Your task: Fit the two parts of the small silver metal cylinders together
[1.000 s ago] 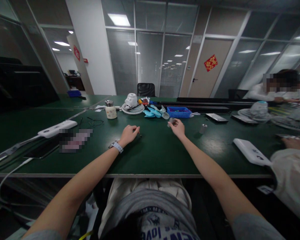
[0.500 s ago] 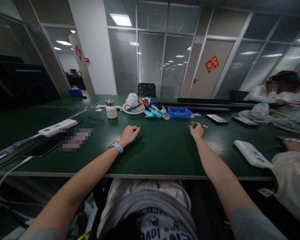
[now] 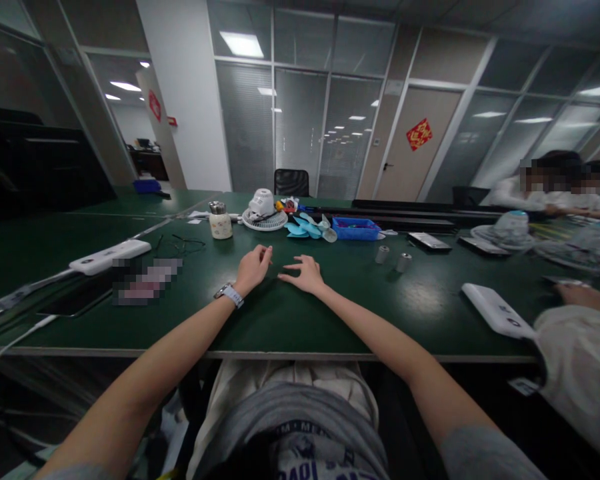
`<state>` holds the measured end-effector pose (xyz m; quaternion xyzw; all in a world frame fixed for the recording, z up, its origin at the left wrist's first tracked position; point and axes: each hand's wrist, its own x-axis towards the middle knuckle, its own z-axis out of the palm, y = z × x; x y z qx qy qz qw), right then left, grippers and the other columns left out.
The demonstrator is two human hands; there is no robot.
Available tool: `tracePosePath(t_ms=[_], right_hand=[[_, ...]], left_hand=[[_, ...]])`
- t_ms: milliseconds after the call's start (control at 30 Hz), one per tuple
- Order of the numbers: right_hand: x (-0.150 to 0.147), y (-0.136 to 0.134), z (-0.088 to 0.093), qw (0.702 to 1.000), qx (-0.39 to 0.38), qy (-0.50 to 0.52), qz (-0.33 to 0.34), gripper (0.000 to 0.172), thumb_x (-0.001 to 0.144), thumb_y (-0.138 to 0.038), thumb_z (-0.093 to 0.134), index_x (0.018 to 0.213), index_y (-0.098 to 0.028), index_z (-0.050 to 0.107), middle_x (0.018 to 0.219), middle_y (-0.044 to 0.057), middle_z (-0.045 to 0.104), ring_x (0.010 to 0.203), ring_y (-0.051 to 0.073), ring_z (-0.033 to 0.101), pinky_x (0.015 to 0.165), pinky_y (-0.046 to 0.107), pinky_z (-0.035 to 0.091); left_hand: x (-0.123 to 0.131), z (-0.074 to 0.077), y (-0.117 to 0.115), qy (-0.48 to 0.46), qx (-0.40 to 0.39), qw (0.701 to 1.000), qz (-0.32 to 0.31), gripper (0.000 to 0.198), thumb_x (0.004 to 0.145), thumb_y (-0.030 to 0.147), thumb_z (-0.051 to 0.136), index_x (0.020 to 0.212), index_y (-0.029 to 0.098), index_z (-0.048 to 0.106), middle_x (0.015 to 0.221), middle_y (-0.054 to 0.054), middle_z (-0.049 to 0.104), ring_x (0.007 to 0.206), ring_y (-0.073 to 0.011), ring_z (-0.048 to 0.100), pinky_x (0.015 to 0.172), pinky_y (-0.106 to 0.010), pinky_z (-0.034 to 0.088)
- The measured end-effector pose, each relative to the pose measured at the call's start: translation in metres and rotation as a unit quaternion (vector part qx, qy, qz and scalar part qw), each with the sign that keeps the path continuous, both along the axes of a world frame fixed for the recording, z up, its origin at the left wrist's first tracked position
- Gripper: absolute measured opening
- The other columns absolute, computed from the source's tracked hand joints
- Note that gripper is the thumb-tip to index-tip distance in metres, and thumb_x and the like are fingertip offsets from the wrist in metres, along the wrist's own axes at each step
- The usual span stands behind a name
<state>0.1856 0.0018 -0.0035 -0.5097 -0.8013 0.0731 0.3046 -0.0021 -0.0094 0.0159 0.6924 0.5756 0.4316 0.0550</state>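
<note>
Over the middle of the green table [image 3: 290,327], my left hand [image 3: 253,270] is closed with its fingers curled inward. What it holds, if anything, is too small and hidden to name. Just to its right is my right hand [image 3: 306,275], open, thumb and fingers apart with nothing between them, pointing toward the left hand. Farther right, two small silvery metal cylinders stand upright side by side: the left cylinder [image 3: 382,255] and, slightly nearer me, the right cylinder [image 3: 404,263]. Neither hand touches them.
Behind my hands are a cream bottle [image 3: 221,223], a white fan part [image 3: 265,219], light-blue fan blades [image 3: 307,227] and a blue tray [image 3: 356,229]. Left lie a white power strip [image 3: 111,257] and a phone [image 3: 80,299]. A white power bank [image 3: 497,312] lies right, near a neighbour's sleeve [image 3: 580,353].
My right hand has let go of a metal cylinder at the right and come left beside my left hand, its fingers now spread. My left hand has hardly moved.
</note>
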Motion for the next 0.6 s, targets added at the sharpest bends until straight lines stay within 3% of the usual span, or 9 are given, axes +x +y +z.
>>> tracePosePath(t_ms=[133,267,333,433,533,600], right_hand=[[-0.023,-0.003,-0.002,0.999,-0.017,-0.034,0.014,0.026,0.079,-0.053,0.067,0.093,-0.033,0.076,0.126,0.004,0.060,0.125,0.026,0.041,0.100,0.043,0.031],[-0.004,0.003,0.014,0.998,0.049,-0.041,0.012,0.019,0.084,-0.045,0.064,0.089,-0.031,0.077,0.114,0.003,0.067,0.117,0.024,0.048,0.097,0.041,0.032],[0.029,0.011,0.027,0.992,0.119,-0.023,-0.044,0.021,0.088,-0.042,0.061,0.092,-0.029,0.076,0.112,0.004,0.068,0.114,0.024,0.049,0.097,0.041,0.029],[0.105,0.026,0.044,0.959,0.198,0.008,-0.200,0.026,0.092,-0.037,0.054,0.096,-0.024,0.076,0.105,0.008,0.070,0.109,0.026,0.050,0.096,0.044,0.026],[0.179,0.036,0.049,0.921,0.204,0.014,-0.333,0.028,0.092,-0.035,0.052,0.101,-0.020,0.075,0.104,0.012,0.070,0.103,0.027,0.051,0.093,0.043,0.026],[0.211,0.039,0.046,0.902,0.182,0.019,-0.391,0.030,0.092,-0.035,0.051,0.104,-0.019,0.074,0.102,0.014,0.070,0.100,0.029,0.050,0.089,0.042,0.027]], left_hand=[[0.000,-0.001,0.000,-0.005,0.004,1.000,-0.006,0.040,0.094,0.051,0.035,0.088,0.021,0.060,0.074,-0.004,0.072,0.070,-0.0208,0.065,0.062,-0.028,0.040],[0.000,-0.001,0.001,-0.013,0.000,1.000,-0.004,0.039,0.094,0.051,0.036,0.089,0.021,0.061,0.074,-0.004,0.072,0.069,-0.0203,0.065,0.061,-0.027,0.039],[0.000,-0.001,0.001,-0.019,-0.005,1.000,-0.005,0.039,0.094,0.052,0.036,0.090,0.021,0.061,0.075,-0.004,0.073,0.068,-0.0199,0.065,0.060,-0.027,0.039],[0.000,-0.001,0.000,-0.022,-0.010,1.000,-0.011,0.039,0.093,0.053,0.036,0.089,0.021,0.060,0.075,-0.004,0.073,0.067,-0.0196,0.064,0.060,-0.026,0.039],[0.000,-0.003,0.001,-0.022,-0.014,0.999,-0.022,0.039,0.093,0.053,0.037,0.089,0.022,0.060,0.074,-0.004,0.072,0.066,-0.0198,0.064,0.060,-0.027,0.039],[0.000,-0.004,0.001,-0.020,-0.016,0.999,-0.027,0.039,0.093,0.053,0.037,0.088,0.022,0.059,0.073,-0.003,0.072,0.066,-0.0198,0.064,0.060,-0.027,0.040]])
